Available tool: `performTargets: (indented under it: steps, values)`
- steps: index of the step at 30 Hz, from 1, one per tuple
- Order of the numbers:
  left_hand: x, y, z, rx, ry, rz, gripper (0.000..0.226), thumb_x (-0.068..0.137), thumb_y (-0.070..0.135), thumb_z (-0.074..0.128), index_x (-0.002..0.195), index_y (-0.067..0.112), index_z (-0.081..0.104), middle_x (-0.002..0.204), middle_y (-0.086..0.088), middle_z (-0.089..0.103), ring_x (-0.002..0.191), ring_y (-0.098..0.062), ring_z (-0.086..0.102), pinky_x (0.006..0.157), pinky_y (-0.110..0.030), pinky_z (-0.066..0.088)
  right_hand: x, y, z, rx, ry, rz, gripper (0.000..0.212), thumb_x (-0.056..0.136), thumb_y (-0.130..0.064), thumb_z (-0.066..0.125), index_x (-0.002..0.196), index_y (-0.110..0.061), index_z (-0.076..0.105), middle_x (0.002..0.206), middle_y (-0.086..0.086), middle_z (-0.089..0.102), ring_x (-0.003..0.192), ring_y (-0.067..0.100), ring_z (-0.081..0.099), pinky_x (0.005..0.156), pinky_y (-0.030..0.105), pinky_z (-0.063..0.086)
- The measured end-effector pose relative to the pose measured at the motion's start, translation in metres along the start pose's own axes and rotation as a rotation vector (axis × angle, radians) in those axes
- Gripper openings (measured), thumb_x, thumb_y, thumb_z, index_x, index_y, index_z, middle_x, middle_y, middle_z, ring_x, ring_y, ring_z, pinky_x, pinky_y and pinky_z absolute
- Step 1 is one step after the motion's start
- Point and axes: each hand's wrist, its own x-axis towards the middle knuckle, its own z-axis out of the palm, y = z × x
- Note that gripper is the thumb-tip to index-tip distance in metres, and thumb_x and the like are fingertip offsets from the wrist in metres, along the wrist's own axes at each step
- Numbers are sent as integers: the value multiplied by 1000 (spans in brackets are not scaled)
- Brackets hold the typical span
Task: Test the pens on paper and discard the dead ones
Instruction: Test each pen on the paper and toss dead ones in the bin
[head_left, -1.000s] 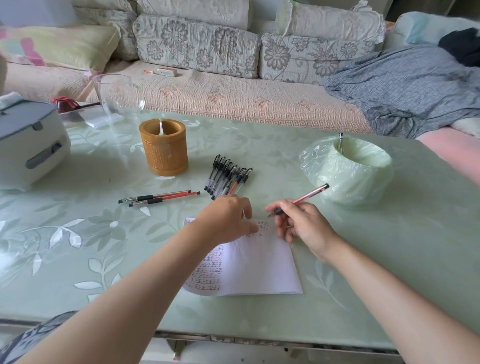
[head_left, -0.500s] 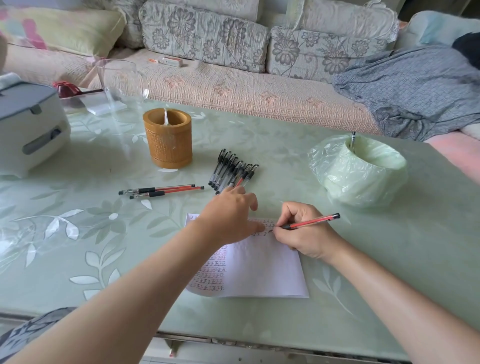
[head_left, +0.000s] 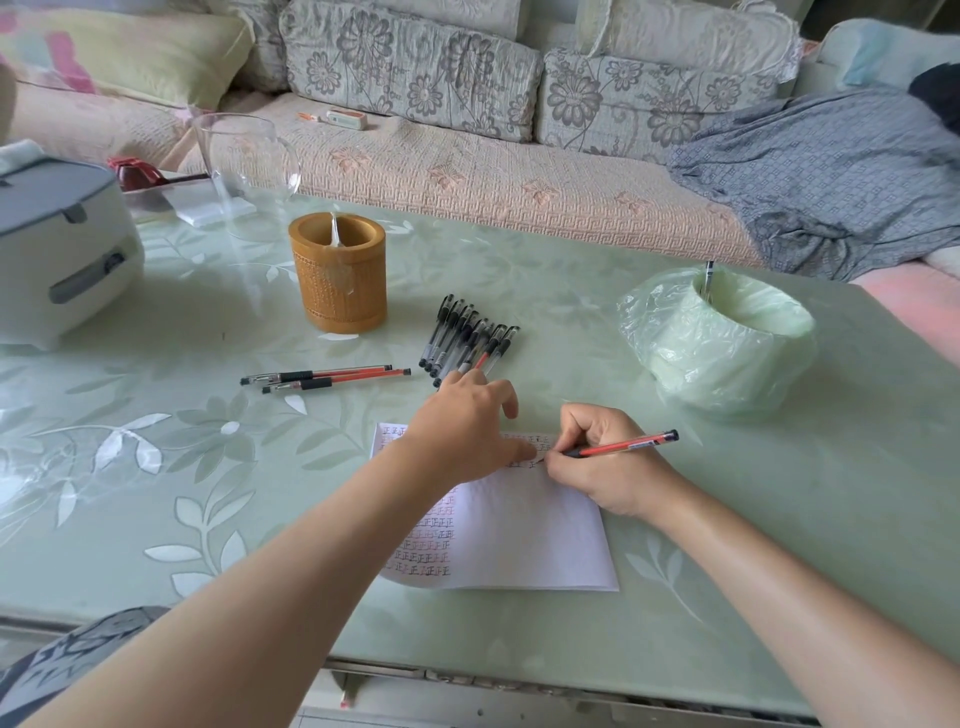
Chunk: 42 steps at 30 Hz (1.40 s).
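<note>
Red pen (head_left: 621, 446) in right hand (head_left: 602, 462), tip left on paper (head_left: 524, 530), lying nearly level

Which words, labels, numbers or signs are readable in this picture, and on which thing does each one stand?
"正", written many times in rows, in red and dark ink, on the paper.
Any print on the red pen in the right hand: too small to read.
Markings on the small box on the sofa: blurred, unreadable.
</note>
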Motion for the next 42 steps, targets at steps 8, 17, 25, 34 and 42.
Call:
performTargets:
  steps: [8,17,25,34,42]
  values:
    - [-1,1,1,-15,11,-28,53,71,56,76,111,25,60,111,-2,51,110,-21,42,93,-36,45,1,2,2,-61,14,-46,23,63,-12,63,58,-10,41,56,-5,37,54,11,32,51,29,22]
    - [-1,1,-1,-18,0,-29,54,71,57,76,111,25,59,111,-2,51,110,-21,42,92,-36,46,-1,5,2,-50,26,-54,23,63,-18,64,61,-6,43,58,-1,40,56,14,34,53,29,25]
    - [-1,2,-1,-11,-9,-28,54,72,57,75,113,24,59,112,-3,51,111,-22,43,95,-37,45,0,6,2,-21,14,-51,18,65,-8,63,61,-6,45,58,-2,41,55,11,35,52,28,25]
    - [-1,3,-1,-22,-7,-34,53,73,55,75,113,24,59,113,-3,50,111,-22,41,94,-36,45,0,6,2,-30,25,-48,20,64,-9,62,62,-4,44,59,2,41,56,13,35,53,29,25]
    - [-2,3,-1,-17,-2,-28,54,73,55,75,113,24,58,113,-3,50,111,-23,42,95,-36,45,0,4,2,-26,-16,-55,17,64,-7,63,61,-3,46,59,0,41,56,12,36,53,29,25]
